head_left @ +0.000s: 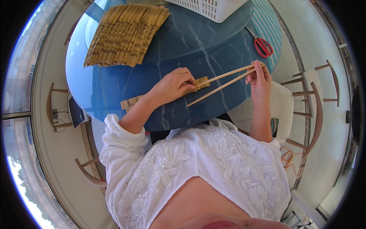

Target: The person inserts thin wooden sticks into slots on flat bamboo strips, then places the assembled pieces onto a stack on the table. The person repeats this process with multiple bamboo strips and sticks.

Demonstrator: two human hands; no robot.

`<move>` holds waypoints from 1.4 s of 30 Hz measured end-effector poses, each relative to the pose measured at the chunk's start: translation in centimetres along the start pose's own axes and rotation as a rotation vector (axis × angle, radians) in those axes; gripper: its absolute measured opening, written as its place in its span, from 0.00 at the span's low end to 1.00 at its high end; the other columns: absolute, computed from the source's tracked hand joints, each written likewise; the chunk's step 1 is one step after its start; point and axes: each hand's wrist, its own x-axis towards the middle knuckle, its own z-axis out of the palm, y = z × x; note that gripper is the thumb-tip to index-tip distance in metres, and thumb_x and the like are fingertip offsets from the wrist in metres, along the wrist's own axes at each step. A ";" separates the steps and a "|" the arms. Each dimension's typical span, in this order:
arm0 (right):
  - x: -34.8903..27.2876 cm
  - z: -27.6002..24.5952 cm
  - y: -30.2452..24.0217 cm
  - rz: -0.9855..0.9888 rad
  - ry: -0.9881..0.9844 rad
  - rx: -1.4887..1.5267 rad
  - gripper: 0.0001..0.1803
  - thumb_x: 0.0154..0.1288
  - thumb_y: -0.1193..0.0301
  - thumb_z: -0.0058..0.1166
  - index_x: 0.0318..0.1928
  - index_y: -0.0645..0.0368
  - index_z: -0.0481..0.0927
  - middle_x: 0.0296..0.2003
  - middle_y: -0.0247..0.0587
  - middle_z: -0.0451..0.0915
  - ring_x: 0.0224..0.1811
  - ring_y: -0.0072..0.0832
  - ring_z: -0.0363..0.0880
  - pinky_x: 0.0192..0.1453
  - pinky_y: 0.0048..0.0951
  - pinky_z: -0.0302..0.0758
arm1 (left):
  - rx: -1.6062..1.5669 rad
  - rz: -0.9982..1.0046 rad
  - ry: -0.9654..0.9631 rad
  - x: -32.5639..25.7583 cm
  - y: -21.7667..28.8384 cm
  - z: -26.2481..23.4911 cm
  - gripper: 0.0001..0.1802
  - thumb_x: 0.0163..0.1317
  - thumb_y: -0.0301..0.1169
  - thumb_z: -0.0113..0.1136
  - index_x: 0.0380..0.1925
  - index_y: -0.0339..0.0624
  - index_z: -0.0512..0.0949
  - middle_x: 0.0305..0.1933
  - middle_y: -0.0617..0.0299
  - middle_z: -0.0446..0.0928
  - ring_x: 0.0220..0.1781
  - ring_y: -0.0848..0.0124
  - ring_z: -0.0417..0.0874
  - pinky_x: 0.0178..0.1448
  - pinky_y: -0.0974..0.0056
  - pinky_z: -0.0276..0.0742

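While the two pale wooden chopsticks (225, 81) span my hands, my right hand (260, 78) pinches their ends and my left hand (173, 84) grips the tan paper sleeve (201, 83) above the blue marbled surface (114, 86); splayed tips could tear it.

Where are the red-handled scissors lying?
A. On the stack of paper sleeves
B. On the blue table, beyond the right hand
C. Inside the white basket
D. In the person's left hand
B. The red-handled scissors lie flat on the blue table, past the right hand that holds the chopsticks, untouched by either hand and outside the white basket.
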 end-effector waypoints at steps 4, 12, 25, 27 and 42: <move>-0.1 0.8 0.9 0.024 -0.002 0.067 0.12 0.71 0.65 0.51 0.39 0.63 0.77 0.24 0.35 0.75 0.20 0.19 0.73 0.23 0.23 0.72 | -0.040 -0.046 0.010 0.1 0.6 -0.5 0.07 0.60 0.29 0.60 0.34 0.37 0.77 0.39 0.59 0.75 0.43 0.64 0.76 0.46 0.64 0.72; 0.6 0.5 0.3 -0.052 0.008 0.074 0.12 0.71 0.65 0.49 0.39 0.62 0.77 0.25 0.37 0.76 0.20 0.19 0.73 0.24 0.23 0.72 | -0.340 -0.422 -0.041 -1.1 -1.9 -0.8 0.11 0.63 0.33 0.59 0.37 0.34 0.80 0.27 0.60 0.78 0.28 0.75 0.72 0.34 0.67 0.69; -0.6 4.3 3.4 0.135 -0.109 0.083 0.12 0.72 0.66 0.47 0.41 0.64 0.76 0.27 0.39 0.77 0.21 0.18 0.74 0.24 0.22 0.74 | -0.136 -0.356 0.275 -1.2 -0.9 -1.5 0.09 0.62 0.31 0.60 0.34 0.34 0.79 0.24 0.56 0.77 0.24 0.69 0.73 0.31 0.65 0.69; -0.6 4.9 4.1 0.177 -0.150 0.087 0.12 0.72 0.66 0.47 0.41 0.64 0.76 0.27 0.39 0.77 0.22 0.18 0.74 0.25 0.22 0.74 | -0.065 -0.288 0.335 -1.3 -1.1 -1.4 0.08 0.61 0.29 0.61 0.33 0.34 0.79 0.26 0.54 0.77 0.25 0.65 0.75 0.32 0.64 0.71; 3.1 11.0 4.1 0.105 -0.288 -0.026 0.14 0.71 0.68 0.49 0.49 0.64 0.78 0.23 0.35 0.73 0.15 0.18 0.67 0.17 0.20 0.64 | -0.100 -0.324 0.612 -4.2 -2.3 -4.6 0.06 0.60 0.27 0.61 0.33 0.35 0.80 0.27 0.53 0.79 0.25 0.65 0.78 0.31 0.65 0.73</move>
